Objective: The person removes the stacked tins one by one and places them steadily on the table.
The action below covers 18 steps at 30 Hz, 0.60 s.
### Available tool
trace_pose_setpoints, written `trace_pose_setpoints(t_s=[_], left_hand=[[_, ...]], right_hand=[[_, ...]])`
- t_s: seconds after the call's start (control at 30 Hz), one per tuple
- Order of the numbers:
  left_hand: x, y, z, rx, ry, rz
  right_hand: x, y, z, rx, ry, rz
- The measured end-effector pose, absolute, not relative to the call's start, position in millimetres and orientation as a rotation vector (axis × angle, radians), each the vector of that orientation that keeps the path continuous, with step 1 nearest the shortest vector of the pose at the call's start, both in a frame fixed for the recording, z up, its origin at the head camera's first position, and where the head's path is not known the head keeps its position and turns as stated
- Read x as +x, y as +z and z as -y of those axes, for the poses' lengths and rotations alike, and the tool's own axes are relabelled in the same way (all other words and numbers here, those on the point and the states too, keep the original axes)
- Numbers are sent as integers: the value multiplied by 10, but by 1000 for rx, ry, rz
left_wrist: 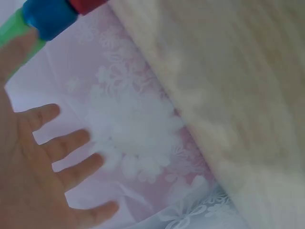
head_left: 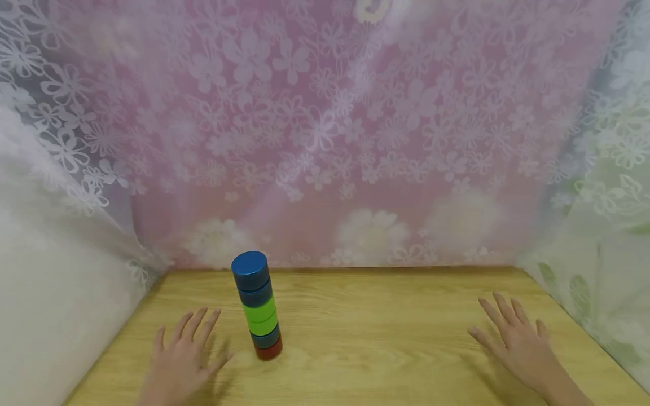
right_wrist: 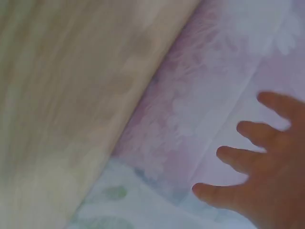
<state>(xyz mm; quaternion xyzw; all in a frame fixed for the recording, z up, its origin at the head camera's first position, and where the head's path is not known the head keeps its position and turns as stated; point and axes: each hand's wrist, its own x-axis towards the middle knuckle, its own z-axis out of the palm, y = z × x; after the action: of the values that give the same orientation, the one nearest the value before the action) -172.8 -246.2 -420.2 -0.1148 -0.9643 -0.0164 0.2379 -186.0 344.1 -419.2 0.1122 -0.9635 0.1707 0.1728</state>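
A tall stack of round blocks point(head_left: 261, 318) stands upright on the wooden table, left of the middle in the head view. From the top it runs blue, green, blue, with a dark red piece at the bottom. To its left is my left hand point(head_left: 184, 358), fingers spread, apart from the stack. In the left wrist view that hand point(left_wrist: 43, 176) shows its palm side, with part of the stack point(left_wrist: 50, 16) at the top left corner. Far to the right, my right hand point(head_left: 523, 349) is spread and holds nothing. Its spread fingers also appear in the right wrist view point(right_wrist: 267, 167).
The light wooden table point(head_left: 376, 327) reaches back to a pink flowered curtain point(head_left: 315, 141). White flowered cloth point(head_left: 45, 254) hangs along the left side, and a pale cloth with green leaves point(head_left: 609, 237) bounds the right side.
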Motion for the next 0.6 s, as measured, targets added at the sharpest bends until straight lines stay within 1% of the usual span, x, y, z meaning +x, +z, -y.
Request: trace_pose_setpoints(t_s=[0.17, 0.6], left_hand=[[-1742, -4078, 2456, -364, -99, 2580], [-1774, -3953, 2356, -279, -463, 2620]], right_hand=[[-1912, -4049, -3275, 408, 538, 2416], [-1999, -4005, -3110, 355, 758, 2354]])
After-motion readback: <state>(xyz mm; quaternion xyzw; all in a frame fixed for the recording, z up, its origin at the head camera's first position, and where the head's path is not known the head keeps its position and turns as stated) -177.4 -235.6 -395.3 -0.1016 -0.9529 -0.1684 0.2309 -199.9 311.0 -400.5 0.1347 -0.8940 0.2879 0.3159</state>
